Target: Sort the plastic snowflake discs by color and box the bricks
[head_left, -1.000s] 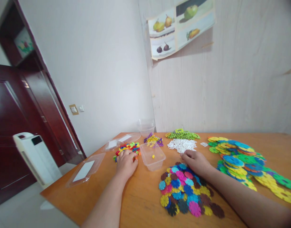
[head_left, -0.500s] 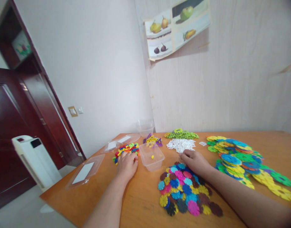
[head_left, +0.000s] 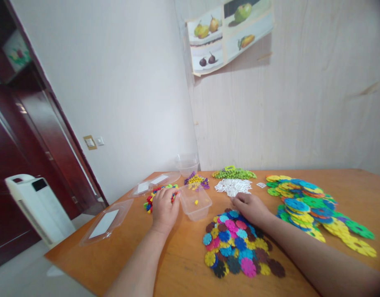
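My left hand (head_left: 165,210) reaches over a pile of small multicoloured plastic pieces (head_left: 149,203). Its thumb stands apart from the bent fingers, with red and green pieces showing in the gap. Right beside it is a clear plastic box (head_left: 198,214), holding a small yellow piece (head_left: 196,202). My right hand (head_left: 249,208) rests with curled fingers at the far edge of a heap of colourful notched flower discs (head_left: 236,243). Anything inside those fingers is hidden. Just beyond it lies a pile of white plastic pieces (head_left: 233,187).
Larger flower discs (head_left: 314,206) spread over the right of the table. Behind are green pieces (head_left: 235,173), purple and yellow pieces (head_left: 196,180), and clear tubs (head_left: 187,165). Clear lids (head_left: 105,222) lie left, near the edge. A white appliance (head_left: 38,210) stands on the floor.
My left thumb has moved away from the fingers, opening a gap over the pile. The right hand stays put. The whole view has shifted slightly.
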Demonstrator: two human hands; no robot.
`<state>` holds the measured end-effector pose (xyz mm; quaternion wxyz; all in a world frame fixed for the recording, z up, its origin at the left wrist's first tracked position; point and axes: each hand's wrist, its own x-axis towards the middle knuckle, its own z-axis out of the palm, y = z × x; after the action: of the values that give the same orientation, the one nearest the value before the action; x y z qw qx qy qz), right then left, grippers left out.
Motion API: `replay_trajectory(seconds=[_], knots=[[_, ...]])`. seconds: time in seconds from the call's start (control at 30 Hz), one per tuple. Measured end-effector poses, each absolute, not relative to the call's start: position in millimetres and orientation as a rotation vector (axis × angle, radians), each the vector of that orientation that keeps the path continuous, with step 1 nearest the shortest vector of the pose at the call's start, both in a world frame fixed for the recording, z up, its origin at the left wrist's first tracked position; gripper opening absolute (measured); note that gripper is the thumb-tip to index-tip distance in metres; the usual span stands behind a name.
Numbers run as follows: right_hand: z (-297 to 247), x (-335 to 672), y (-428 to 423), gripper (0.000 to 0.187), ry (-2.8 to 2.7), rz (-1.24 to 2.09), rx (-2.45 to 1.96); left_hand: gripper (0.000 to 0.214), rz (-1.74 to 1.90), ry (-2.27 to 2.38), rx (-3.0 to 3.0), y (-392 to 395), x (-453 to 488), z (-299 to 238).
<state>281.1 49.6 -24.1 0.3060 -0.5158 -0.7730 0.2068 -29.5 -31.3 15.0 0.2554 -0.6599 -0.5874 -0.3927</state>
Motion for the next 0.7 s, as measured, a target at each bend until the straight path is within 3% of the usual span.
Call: replay_trajectory(seconds=[0.3,0.7], knots=[[-26,282,52,0.036,-2.063,0.556,-1.350,0.014,-1.194,-1.598,-2.109,-29,-12,9],[-27,281,53,0.037,-2.020,0.568,-1.357,0.026,-1.247,-1.651,-2.106,-28,-26,5]])
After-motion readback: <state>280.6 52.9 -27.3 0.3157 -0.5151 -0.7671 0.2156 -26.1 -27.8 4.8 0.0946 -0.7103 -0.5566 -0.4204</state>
